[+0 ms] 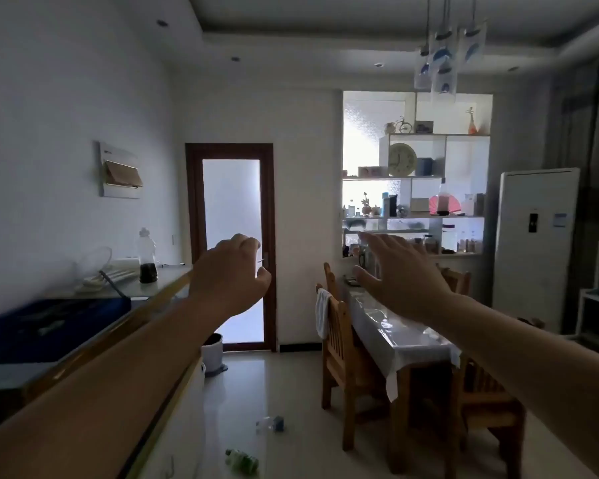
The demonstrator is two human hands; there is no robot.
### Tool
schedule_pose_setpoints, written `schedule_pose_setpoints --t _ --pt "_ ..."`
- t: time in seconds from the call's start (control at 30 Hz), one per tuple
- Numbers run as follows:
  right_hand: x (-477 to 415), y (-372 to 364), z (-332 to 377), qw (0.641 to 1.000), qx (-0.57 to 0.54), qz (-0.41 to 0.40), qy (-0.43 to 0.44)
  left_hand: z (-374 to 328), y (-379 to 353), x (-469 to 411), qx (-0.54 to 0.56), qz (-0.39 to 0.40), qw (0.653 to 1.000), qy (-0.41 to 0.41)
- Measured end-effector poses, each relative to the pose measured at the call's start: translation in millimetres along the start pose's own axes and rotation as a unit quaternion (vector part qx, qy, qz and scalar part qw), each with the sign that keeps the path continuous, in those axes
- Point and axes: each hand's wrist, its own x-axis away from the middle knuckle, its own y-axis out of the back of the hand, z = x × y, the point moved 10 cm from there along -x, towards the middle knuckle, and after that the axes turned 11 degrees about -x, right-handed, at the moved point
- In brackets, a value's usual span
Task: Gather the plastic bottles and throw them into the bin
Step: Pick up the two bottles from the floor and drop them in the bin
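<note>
Surroundings: table [388, 326] with chairs to the right of the bin [212, 354]; counter [94, 305] to its left.
Left hand [234, 274]: raised, fingers curled, empty.
Right hand [400, 271]: raised, fingers spread, empty.
Bottles: clear bottle [269, 424] and green bottle [241, 460] lie on the floor nearer than the bin, each on its side, long axis roughly left-right.

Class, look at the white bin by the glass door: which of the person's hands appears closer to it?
Left. The left hand hangs above the bin; the right hand is farther right, over the table.
</note>
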Motion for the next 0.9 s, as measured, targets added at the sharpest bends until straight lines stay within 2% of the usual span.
schedule_pose_setpoints --t 0.1,0.43,0.7,0.9 --pt "-31.1 -23.7 -24.9 1.000 -0.013 -0.002 0.023 -5.0 -25.5 -24.1 0.005 -0.010 1.000 0.027" --pt "-122.3 -150.3 -65.3 0.997 -0.041 0.031 0.066 22.2 -145.5 -80.6 -0.035 0.026 0.997 0.068" --pt "-208.1 -260.9 -89.7 0.996 -0.056 0.051 0.051 73.3 -249.0 -144.0 -0.047 0.038 0.996 0.060" --pt "-276.0 -334.6 -110.7 0.996 -0.054 0.060 0.034 91.6 -341.8 -203.0 -0.038 0.068 0.997 0.019"
